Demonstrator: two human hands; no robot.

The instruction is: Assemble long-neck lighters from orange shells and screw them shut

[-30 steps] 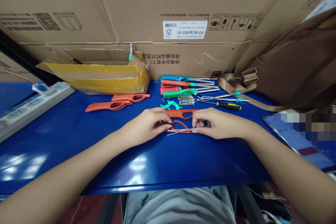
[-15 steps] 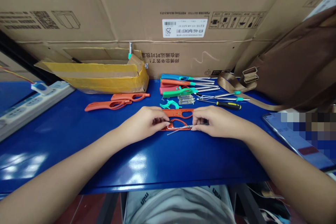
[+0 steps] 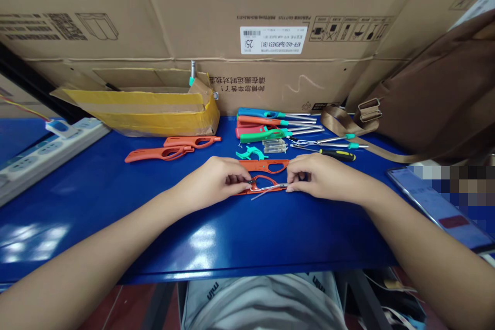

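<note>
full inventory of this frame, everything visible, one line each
held lighter shell: 1, orange, front centre, pinched at both ends
spare lighter shells: 3, orange, two left of centre, one just behind the held one
assembled lighters: about 4, blue, orange, red, green, back centre
trigger piece: 1, teal, before the lighters
screwdriver: 1, black and yellow, right of centre
open carton: 1, yellow-taped, back left
power strip: 1, white, far left
large boxes: count unclear, cardboard brown, behind table
bag: 1, brown, back right
phone: 1, dark-framed, right edge
table: 1, blue, under everything
left hand: 1, on shell's left end
right hand: 1, on shell's right end
</note>
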